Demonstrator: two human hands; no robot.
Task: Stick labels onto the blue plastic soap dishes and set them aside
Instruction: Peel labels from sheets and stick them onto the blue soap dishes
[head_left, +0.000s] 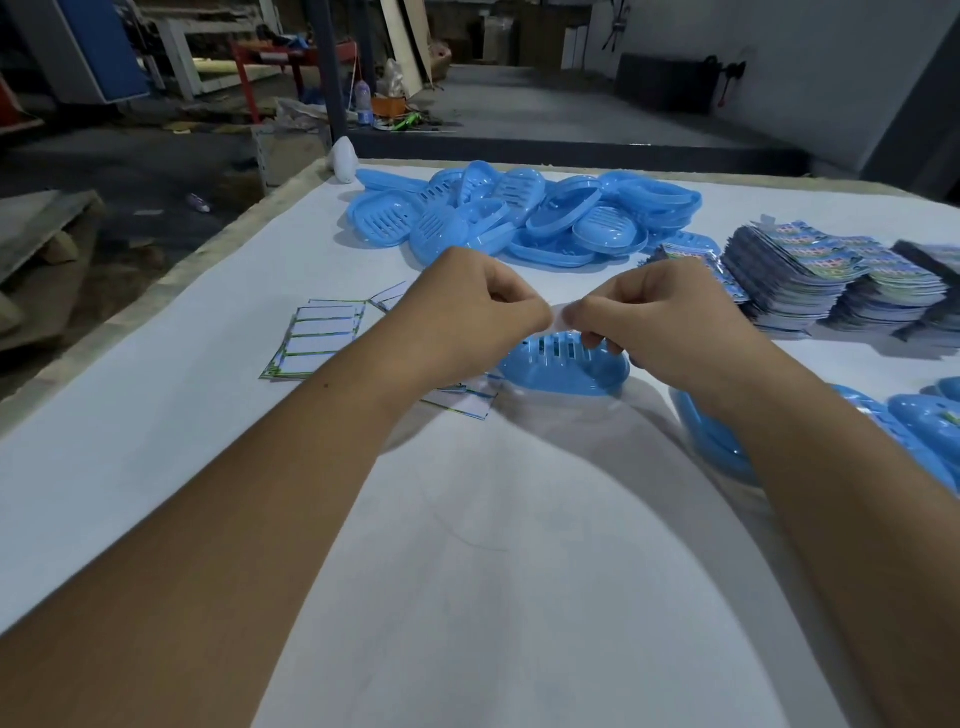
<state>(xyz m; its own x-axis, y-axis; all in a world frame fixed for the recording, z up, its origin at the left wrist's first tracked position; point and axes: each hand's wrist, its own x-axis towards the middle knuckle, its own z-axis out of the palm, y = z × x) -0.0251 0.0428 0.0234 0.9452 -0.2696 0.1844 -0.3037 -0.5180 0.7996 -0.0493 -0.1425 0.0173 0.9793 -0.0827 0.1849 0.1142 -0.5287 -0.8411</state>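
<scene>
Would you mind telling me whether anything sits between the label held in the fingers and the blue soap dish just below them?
Nothing visible does. The left hand and right hand pinch a pale label between them, directly above the soap dish lying slotted side up on the table. Some right fingers already touch the dish's top.

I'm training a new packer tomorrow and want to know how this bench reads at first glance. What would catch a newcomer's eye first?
Probably the two hands in the middle: the left hand and right hand meet over a single blue soap dish, pinching something small and pale between them. Behind them, a loose heap of blue soap dishes fills the far side of the white table. Stacks of printed label sheets sit at the right.
</scene>
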